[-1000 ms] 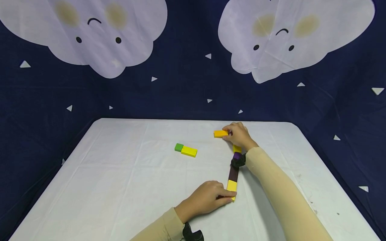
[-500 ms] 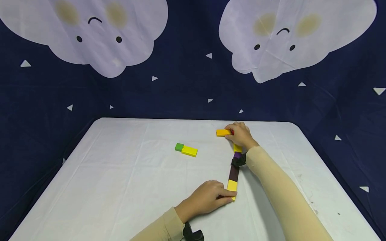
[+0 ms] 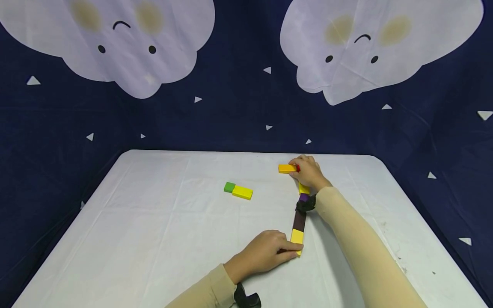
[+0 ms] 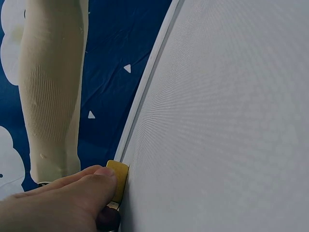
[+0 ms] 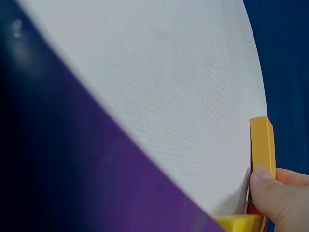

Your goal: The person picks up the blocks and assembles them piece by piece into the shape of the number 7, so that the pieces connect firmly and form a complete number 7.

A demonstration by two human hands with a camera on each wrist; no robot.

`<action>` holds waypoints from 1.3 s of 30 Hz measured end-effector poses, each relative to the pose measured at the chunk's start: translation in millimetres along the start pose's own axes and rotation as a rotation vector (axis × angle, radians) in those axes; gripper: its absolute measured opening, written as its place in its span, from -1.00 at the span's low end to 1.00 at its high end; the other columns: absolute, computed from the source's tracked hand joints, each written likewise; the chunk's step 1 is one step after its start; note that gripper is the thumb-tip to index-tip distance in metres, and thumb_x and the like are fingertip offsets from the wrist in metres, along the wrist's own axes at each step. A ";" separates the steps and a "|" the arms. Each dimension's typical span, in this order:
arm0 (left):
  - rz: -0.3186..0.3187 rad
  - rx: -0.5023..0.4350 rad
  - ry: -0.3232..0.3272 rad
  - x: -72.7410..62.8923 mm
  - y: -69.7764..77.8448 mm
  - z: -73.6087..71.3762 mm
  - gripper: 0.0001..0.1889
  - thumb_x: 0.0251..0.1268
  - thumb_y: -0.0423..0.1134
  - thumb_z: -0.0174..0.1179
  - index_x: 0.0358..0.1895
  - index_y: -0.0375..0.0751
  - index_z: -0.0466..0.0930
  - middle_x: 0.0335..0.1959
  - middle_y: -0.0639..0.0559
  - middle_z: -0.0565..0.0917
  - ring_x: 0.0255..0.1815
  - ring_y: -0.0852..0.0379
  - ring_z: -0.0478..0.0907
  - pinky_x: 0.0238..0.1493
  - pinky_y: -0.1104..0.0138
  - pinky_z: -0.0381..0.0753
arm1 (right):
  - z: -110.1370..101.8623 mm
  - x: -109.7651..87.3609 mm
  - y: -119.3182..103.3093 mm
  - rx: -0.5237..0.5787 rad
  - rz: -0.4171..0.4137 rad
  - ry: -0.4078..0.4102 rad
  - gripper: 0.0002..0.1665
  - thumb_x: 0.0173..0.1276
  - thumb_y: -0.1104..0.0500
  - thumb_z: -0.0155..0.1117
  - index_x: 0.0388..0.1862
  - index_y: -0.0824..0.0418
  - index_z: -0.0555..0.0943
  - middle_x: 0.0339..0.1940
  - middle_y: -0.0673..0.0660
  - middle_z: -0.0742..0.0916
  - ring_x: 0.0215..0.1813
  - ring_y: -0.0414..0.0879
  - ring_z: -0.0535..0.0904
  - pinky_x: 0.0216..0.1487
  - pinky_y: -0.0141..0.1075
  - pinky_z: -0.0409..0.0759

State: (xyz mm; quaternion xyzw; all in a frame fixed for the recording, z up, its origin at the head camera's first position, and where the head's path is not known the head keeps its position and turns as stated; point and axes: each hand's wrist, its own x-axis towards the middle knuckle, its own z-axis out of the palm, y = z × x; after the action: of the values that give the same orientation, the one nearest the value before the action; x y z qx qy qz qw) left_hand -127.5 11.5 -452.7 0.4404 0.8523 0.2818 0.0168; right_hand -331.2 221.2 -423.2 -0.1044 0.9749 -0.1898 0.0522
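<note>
My left hand point(image 3: 265, 252) grips the pale yellow block point(image 3: 297, 236) at the near end of a row of blocks; the thumb presses against that block point(image 4: 119, 179) in the left wrist view. Beyond it in the row lie a dark brown block point(image 3: 299, 221), a purple block point(image 3: 304, 197) and a yellow block point(image 3: 304, 188). At the far end my right hand point(image 3: 308, 172) pinches an orange-yellow block point(image 3: 286, 169), which points left across the row. A red block point(image 3: 298, 168) shows at its right end, mostly hidden by the fingers. The wrist strap covers part of the row.
Left of the row, a green block point(image 3: 229, 187) and a yellow block point(image 3: 242, 193) lie end to end on the white table point(image 3: 161, 239). Behind the table's far edge hangs a dark blue cloth point(image 3: 239, 115) with clouds. A purple surface point(image 5: 130, 179) fills the right wrist view's lower left.
My right hand has shifted the orange-yellow block slightly right and away, and the red block's end has come into sight beside it. The left hand keeps its hold in place.
</note>
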 end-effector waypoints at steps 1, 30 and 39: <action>-0.001 0.001 -0.001 0.2 0.1 0.0 -0.69 0.45 0.01 0.14 0.18 0.21 0.66 -0.50 0.31 0.60 -0.55 0.48 0.26 -0.40 0.62 0.23 | 0.1 0.4 0.8 -0.001 0.003 -0.001 -0.53 0.42 0.07 0.29 0.27 0.12 0.55 0.35 0.20 0.48 0.38 0.21 0.23 0.42 0.15 0.13; -0.013 0.000 -0.005 0.8 0.0 0.1 -0.69 0.45 0.01 0.14 0.18 0.22 0.66 -0.52 0.31 0.57 -0.55 0.48 0.25 -0.41 0.62 0.23 | 1.0 1.5 3.8 0.082 -0.006 -0.034 -0.49 0.51 0.21 0.15 0.39 0.28 0.43 0.41 0.30 0.44 0.45 0.24 0.24 0.53 0.11 0.14; -0.020 -0.013 -0.016 0.7 0.1 -1.4 -0.68 0.46 0.01 0.13 0.19 0.22 0.65 -0.52 0.31 0.58 -0.55 0.47 0.25 -0.42 0.61 0.23 | -3.9 -1.5 1.6 0.045 -0.007 -0.009 -0.45 0.48 0.12 0.20 0.41 0.17 0.44 0.45 0.23 0.44 0.48 0.24 0.18 0.51 0.17 0.05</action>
State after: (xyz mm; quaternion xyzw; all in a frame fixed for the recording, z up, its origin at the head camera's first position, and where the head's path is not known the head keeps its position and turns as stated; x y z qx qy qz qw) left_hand -128.3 11.4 -451.3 0.4339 0.8546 0.2837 0.0296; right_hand -330.6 224.4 -420.1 -0.1075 0.9697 -0.2115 0.0584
